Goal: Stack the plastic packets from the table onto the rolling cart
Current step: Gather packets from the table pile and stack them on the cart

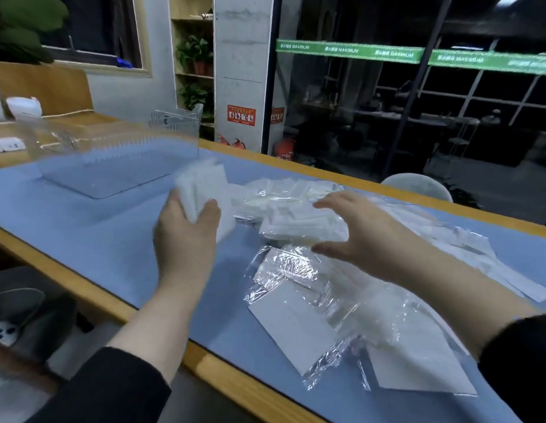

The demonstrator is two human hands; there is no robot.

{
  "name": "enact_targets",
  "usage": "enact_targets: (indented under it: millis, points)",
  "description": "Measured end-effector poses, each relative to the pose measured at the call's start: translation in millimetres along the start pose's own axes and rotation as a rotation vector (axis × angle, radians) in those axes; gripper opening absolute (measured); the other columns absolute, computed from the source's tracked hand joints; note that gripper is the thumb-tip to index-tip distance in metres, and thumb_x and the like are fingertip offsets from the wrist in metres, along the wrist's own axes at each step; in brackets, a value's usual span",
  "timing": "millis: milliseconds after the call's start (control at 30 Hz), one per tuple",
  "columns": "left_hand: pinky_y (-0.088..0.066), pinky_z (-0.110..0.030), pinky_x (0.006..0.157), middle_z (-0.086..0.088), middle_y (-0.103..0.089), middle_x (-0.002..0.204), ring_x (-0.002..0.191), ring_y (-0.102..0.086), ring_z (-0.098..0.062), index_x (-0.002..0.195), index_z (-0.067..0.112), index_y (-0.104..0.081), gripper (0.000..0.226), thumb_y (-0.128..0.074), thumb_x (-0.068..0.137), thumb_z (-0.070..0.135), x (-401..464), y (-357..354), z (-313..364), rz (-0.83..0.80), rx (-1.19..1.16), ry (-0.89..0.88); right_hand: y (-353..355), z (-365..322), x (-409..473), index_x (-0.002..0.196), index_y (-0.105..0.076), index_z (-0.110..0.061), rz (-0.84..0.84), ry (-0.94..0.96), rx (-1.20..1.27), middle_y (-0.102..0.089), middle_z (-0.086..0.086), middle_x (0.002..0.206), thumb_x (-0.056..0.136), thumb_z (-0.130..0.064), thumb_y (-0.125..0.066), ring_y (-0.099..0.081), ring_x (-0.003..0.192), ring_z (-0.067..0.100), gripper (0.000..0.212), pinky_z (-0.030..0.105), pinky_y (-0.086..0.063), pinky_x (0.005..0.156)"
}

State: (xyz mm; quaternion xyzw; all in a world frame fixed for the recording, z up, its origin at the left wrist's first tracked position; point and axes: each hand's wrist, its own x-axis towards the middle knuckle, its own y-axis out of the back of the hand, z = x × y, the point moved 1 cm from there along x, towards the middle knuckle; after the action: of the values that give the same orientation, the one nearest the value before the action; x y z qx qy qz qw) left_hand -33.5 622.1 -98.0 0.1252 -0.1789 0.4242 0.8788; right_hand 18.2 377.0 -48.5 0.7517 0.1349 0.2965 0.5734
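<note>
My left hand (pixel 186 230) grips a thick bundle of white plastic packets (pixel 201 184), held upright above the blue table mat (pixel 107 227). My right hand (pixel 354 230) hovers with its fingers spread over a loose heap of small packets (pixel 296 212) in the middle of the mat; thumb and fingers bracket the heap's near side without closing. Larger clear bags holding white sheets (pixel 299 319) lie flat in front of the heap and under my right forearm. No rolling cart shows in the view.
A clear plastic bin (pixel 113 154) stands on the mat to the left, behind my left hand. The wooden table edge (pixel 82 285) runs diagonally below my arms. A grey chair back (pixel 418 186) sits beyond the far edge. A dark bag (pixel 30 319) lies on the floor at left.
</note>
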Motion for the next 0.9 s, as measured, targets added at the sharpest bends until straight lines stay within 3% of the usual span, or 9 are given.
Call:
enact_targets:
  millis: [100,200,300,367,533,600,700,800,900]
  points:
    - [-0.034,-0.033,0.062,0.01,-0.056,0.083,0.082,-0.054,-0.025,0.101,0.021,-0.052,0.015,-0.064,0.094,0.023,-0.1,-15.0,-13.8,-0.317,0.216,0.029,-14.2,-4.2,32.5,0.154,-0.029,-0.032,-0.148,0.023,-0.11,-0.028,-0.008,0.159,0.076,-0.062,-0.076,-0.028,0.146,0.017,0.096,0.041,-0.03,0.118]
    - [-0.042,-0.035,0.064,0.01,-0.058,0.086,0.079,-0.057,-0.018,0.102,0.023,-0.05,0.015,-0.062,0.094,0.027,2.4,-20.0,-17.9,-0.422,0.298,0.025,-24.6,-0.5,56.8,0.158,-0.015,-0.03,-0.3,-0.04,-0.154,-0.019,-0.005,0.164,0.07,-0.07,-0.075,-0.02,0.15,0.021,0.114,0.049,-0.025,0.12]
    - [-0.044,-0.032,0.066,0.008,-0.06,0.091,0.081,-0.057,-0.009,0.106,0.022,-0.051,0.016,-0.062,0.095,0.027,4.7,-17.1,-22.4,-0.417,0.25,0.07,-33.6,3.4,71.7,0.158,-0.015,-0.029,-0.337,-0.082,-0.193,-0.024,-0.003,0.164,0.077,-0.07,-0.068,-0.027,0.148,0.024,0.105,0.049,-0.029,0.117]
    - [-0.046,-0.033,0.068,0.006,-0.062,0.093,0.082,-0.059,-0.013,0.108,0.021,-0.052,0.017,-0.062,0.095,0.027,5.0,-16.3,-23.5,-0.417,0.219,0.086,-40.0,5.0,77.2,0.156,-0.021,-0.029,-0.326,-0.108,-0.197,-0.037,-0.001,0.157,0.087,-0.059,-0.062,-0.041,0.139,0.027,0.086,0.045,-0.039,0.109]
    - [-0.045,-0.033,0.067,0.004,-0.061,0.093,0.083,-0.06,-0.017,0.109,0.019,-0.051,0.019,-0.061,0.095,0.026,5.4,-18.3,-23.7,-0.412,0.219,0.089,-53.5,10.4,85.2,0.138,-0.048,-0.026,-0.164,-0.107,-0.192,-0.058,0.001,0.131,0.094,-0.025,-0.051,-0.056,0.118,0.028,0.045,0.042,-0.049,0.095]
    - [-0.046,-0.034,0.068,0.004,-0.061,0.094,0.084,-0.06,-0.019,0.109,0.019,-0.051,0.019,-0.061,0.095,0.025,5.4,-18.0,-24.5,-0.405,0.207,0.094,-57.5,12.2,87.6,0.112,-0.06,-0.024,-0.07,-0.081,-0.199,-0.062,0.002,0.108,0.092,-0.016,-0.049,-0.06,0.103,0.031,0.024,0.041,-0.05,0.081]
    - [-0.044,-0.031,0.062,0.006,-0.061,0.092,0.083,-0.059,-0.013,0.106,0.02,-0.052,0.015,-0.062,0.095,0.024,6.4,-16.9,-26.3,-0.376,0.167,0.091,-38.3,16.8,85.1,0.084,-0.048,-0.019,0.218,-0.102,-0.062,-0.054,0.0,0.074,0.098,-0.012,-0.045,-0.054,0.076,0.031,0.016,0.036,-0.037,0.059]
    - [-0.039,-0.029,0.059,0.01,-0.061,0.092,0.083,-0.057,-0.007,0.104,0.022,-0.052,0.014,-0.063,0.095,0.023,6.0,-15.4,-24.5,-0.338,0.09,0.084,7.2,19.3,66.7,0.097,-0.055,-0.024,0.433,-0.136,0.205,-0.059,-0.006,0.079,0.103,-0.022,-0.047,-0.054,0.077,0.024,0.01,0.035,-0.039,0.063]
    - [-0.042,-0.032,0.063,0.012,-0.061,0.09,0.085,-0.06,-0.013,0.104,0.023,-0.052,0.015,-0.064,0.095,0.023,1.6,-9.8,-17.2,-0.289,0.047,0.088,43.9,28.6,28.9,0.1,-0.064,-0.025,0.444,-0.237,0.512,-0.07,-0.008,0.093,0.1,-0.022,-0.057,-0.064,0.09,0.02,0.007,0.037,-0.051,0.079]
